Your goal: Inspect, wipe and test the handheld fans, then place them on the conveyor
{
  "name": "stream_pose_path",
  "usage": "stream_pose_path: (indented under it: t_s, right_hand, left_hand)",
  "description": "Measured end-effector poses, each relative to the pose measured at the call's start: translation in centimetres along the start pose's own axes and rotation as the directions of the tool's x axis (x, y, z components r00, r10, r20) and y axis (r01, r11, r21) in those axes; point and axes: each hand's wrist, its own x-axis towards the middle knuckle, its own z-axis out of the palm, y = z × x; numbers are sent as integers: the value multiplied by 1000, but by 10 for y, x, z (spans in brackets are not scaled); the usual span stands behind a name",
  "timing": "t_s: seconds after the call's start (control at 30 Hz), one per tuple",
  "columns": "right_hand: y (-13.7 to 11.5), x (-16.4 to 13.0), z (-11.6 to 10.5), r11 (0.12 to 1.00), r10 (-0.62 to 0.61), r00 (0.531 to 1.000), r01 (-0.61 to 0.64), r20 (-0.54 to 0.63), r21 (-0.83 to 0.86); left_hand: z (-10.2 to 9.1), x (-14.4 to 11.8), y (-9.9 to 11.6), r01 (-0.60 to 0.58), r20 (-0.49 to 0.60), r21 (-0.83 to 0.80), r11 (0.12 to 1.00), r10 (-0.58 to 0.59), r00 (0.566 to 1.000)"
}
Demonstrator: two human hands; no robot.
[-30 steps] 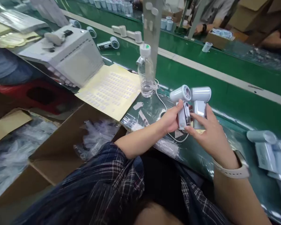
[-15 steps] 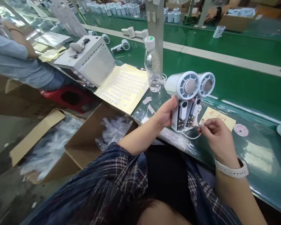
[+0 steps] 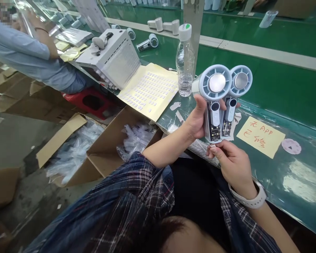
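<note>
Two light-blue handheld fans (image 3: 216, 82) stand side by side, upright, in my left hand (image 3: 197, 117). Their handles are open at the front, so the circuit boards (image 3: 215, 133) show. My left fingers wrap behind the handles, with the thumb at the near fan's side. At the bottom of the near fan, my right hand (image 3: 233, 160) pinches the small white plug of a cable (image 3: 212, 145). The plug is right at the base of the handle; whether it is seated in the port I cannot tell. Most of the cable is hidden by my fingers.
A water bottle (image 3: 185, 63) stands behind the fans. Left of it lie a yellow sheet of small white stickers (image 3: 158, 89) and a white box-shaped device (image 3: 113, 52). A handwritten yellow note (image 3: 260, 137) lies right. Cartons (image 3: 97, 161) hold clear plastic parts; a co-worker (image 3: 28, 45) sits left.
My right hand has moved left with the cable plug, from beside the fans to the near fan's base. The left hand still holds both fans. The whole view has shifted somewhat.
</note>
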Motion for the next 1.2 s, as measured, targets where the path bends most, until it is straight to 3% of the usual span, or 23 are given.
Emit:
stream_pose_path:
  t_s: [0.17, 0.3, 0.43, 0.6, 0.8, 0.87, 0.93, 1.03, 1.2]
  right_hand:
    - [-4, -3, -3, 987, 0, 991, 21, -132, 160]
    - [-6, -2, -14, 1000, 7, 1000, -7, -11, 18]
    - [-9, 1, -10, 1000, 11, 999, -10, 44, -26]
    - [-7, -2, 10, 968, 64, 996, -46, -64, 246]
    - [-4, -4, 24, 888, 75, 995, -36, -68, 458]
    - [-4, -3, 20, 924, 38, 997, -9, -68, 383]
    - [-3, -3, 13, 985, -27, 999, 33, -41, 170]
    - [-1, -3, 4, 991, -119, 992, 116, -49, -65]
    - [-1, -3, 5, 990, -27, 987, 49, -159, 134]
  left_hand:
    - [-9, -5, -5, 19, 26, 65, 998, -21, 999]
    - [-11, -10, -10, 76, 3, 6, 997, -76, 997]
    - [-4, -10, -4, 65, 1, -86, 994, -65, 998]
    - [-3, -5, -3, -52, 54, 84, 995, 47, 997]
    - [-8, -7, -16, -193, 27, 257, 947, 193, 981]
    - [-7, -7, -13, -189, 30, 245, 951, 188, 982]
    - [-3, -8, -7, -152, 27, 172, 973, 149, 988]
    - [4, -11, 7, -61, -5, 39, 997, 61, 998]
    - [8, -16, 15, -86, 5, 59, 995, 86, 996]
